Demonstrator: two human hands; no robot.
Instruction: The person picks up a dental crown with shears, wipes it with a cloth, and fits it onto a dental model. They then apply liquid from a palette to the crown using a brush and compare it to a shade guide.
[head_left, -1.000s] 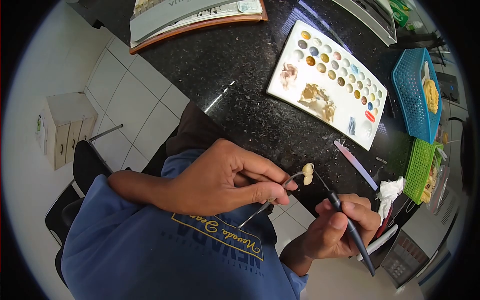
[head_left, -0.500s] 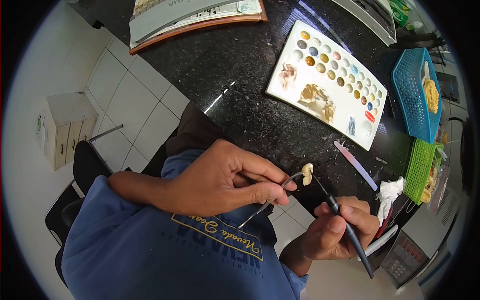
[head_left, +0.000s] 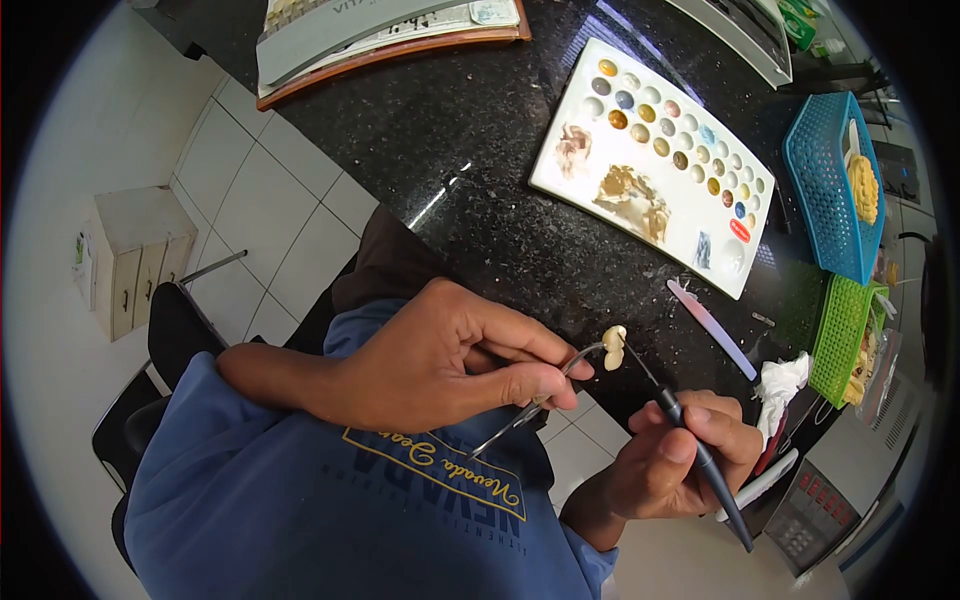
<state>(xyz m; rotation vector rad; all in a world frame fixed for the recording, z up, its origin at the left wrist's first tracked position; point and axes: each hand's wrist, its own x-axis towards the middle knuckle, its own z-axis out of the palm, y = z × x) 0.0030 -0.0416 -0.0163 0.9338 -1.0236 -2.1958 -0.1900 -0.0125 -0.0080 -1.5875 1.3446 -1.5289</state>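
My left hand [head_left: 450, 360] is closed around slim metal tweezers [head_left: 520, 415] with a curved tip. Held at that tip is a small cream-coloured dental crown piece [head_left: 613, 350] with several rounded lobes, just above the dark counter's edge. My right hand [head_left: 690, 455] pinches a fine brush [head_left: 708, 465] with a thick black handle. The brush's thin tip reaches the upper right side of the crown piece; whether it touches is too small to tell. Beyond my hands lies a white ceramic palette [head_left: 690, 235] with wells of coloured paste and brown smears.
On the black speckled counter [head_left: 430, 130] lie a pinkish-purple nail file [head_left: 712, 328] and a crumpled white tissue [head_left: 783, 385]. A blue basket [head_left: 825, 220] holding a tan dental model [head_left: 862, 190] and a green basket [head_left: 832, 340] stand at right. A wood-edged tray [head_left: 400, 58] sits at the far left.
The brush and my right hand have shifted very slightly, with the brush tip still by the crown piece. My left hand and the tweezers look nearly unmoved.
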